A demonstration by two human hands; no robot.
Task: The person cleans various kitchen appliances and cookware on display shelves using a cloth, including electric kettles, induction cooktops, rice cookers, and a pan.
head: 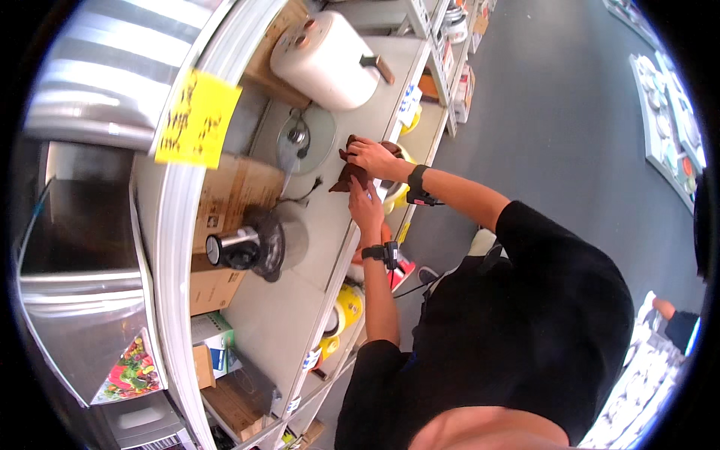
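A crumpled dark brown cloth (354, 174) is held between my two hands near the front edge of a light grey metal shelf (281, 332). My right hand (368, 159), the upper one in the view, has its fingers closed over the cloth. Just below it, my left hand (365, 205) pinches the cloth's lower part with its fingertips. Behind the hands lies a round glass lid (318, 143) with a knob. A white air fryer (329, 62) with a brown handle stands above them in the view. Nearer the bottom is a small appliance with a clear bowl and dark lid (270, 244).
Cardboard boxes (239, 191) line the shelf's back, with a black cord beside them. Yellow pots (349, 306) stand on the level below. A yellow handwritten sheet (198, 119) hangs on the upper shelf edge, by a stainless steel appliance (90, 337). Another person's arm (664, 308) shows far right.
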